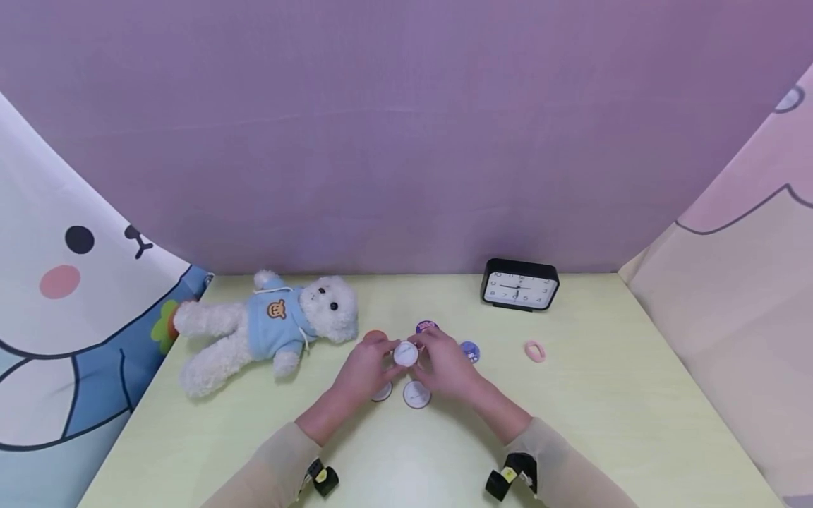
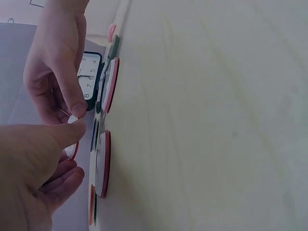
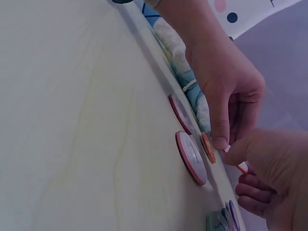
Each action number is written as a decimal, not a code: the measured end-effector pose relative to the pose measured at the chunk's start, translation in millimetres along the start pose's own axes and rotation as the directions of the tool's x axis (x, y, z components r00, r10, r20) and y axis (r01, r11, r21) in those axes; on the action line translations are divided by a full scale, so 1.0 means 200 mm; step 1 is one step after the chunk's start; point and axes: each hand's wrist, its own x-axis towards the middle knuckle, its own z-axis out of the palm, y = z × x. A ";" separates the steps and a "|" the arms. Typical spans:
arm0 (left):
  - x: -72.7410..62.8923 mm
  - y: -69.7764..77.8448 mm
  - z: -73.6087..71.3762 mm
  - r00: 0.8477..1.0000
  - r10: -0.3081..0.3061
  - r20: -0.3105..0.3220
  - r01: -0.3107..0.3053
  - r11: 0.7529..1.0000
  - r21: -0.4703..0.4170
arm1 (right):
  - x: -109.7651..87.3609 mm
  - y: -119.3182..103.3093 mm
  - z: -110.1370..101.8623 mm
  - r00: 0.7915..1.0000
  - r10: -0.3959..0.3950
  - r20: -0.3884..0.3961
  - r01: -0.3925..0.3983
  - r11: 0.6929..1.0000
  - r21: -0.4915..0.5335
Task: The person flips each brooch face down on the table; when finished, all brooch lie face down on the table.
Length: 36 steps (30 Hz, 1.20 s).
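Note:
Both hands pinch one round pin badge (image 1: pixel 406 353), held up over the table with its whitish back toward the head camera. My left hand (image 1: pixel 363 370) grips its left edge between thumb and fingers, and my right hand (image 1: pixel 447 363) grips the opposite edge. In the left wrist view the badge's red rim (image 2: pixel 75 151) shows below the left thumb. Under the hands lie two more badges, back up: one in the middle (image 1: pixel 416 394) and another (image 1: pixel 382 392) partly hidden by the left hand. An orange badge (image 1: pixel 375 336) and a purple badge (image 1: pixel 427 326) lie just behind the hands.
A blue badge (image 1: pixel 470 351) lies right of the right hand, with a pink hair tie (image 1: pixel 535 351) farther right. Behind them stands a black alarm clock (image 1: pixel 519 285). A white plush toy (image 1: pixel 273 324) in a blue hoodie lies at the left. Fabric walls (image 1: pixel 406 141) border the table.

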 end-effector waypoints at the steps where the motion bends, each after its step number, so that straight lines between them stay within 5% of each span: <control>1: 0.00 0.00 0.00 1.000 0.003 0.007 -0.003 1.000 0.004 | 0.00 0.00 0.00 1.000 -0.010 0.009 0.010 0.999 -0.042; 15: 0.01 0.01 0.03 0.995 -0.030 0.095 0.032 0.999 -0.016 | -0.01 -0.01 0.05 0.992 -0.123 0.008 0.121 0.959 -0.258; 25: 0.01 0.01 0.03 0.987 -0.068 0.143 0.070 0.997 -0.012 | -0.02 -0.01 0.07 0.997 -0.062 0.054 0.073 0.969 -0.235; 29: 0.01 0.00 0.01 0.991 -0.069 0.112 0.073 0.997 -0.038 | -0.01 -0.01 0.07 0.996 -0.064 0.057 0.076 0.967 -0.244; 36: 0.00 -0.07 -0.08 0.989 -0.147 -0.033 0.146 0.988 -0.050 | 0.03 -0.04 0.06 0.996 -0.083 0.011 0.083 0.972 -0.220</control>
